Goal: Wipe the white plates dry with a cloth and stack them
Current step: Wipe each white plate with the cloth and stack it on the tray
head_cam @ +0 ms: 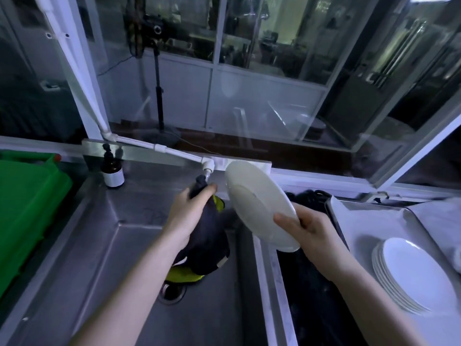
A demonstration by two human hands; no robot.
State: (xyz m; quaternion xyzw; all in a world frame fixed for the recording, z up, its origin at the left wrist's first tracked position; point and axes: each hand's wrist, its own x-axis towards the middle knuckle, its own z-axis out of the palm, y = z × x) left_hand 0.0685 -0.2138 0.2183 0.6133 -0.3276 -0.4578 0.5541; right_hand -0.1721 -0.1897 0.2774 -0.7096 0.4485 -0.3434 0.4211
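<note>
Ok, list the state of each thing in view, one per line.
Held plate: tilted, gripped at its rim by the right hand.
Cloth: bunched, gripped by the left hand, above the sink.
Plate stack: lying flat on the tray.
Bottle: upright, at the sink's back corner.

Glossy plate (259, 206) — brushed-metal sink (104, 245), soft cloth (207, 236)
</note>
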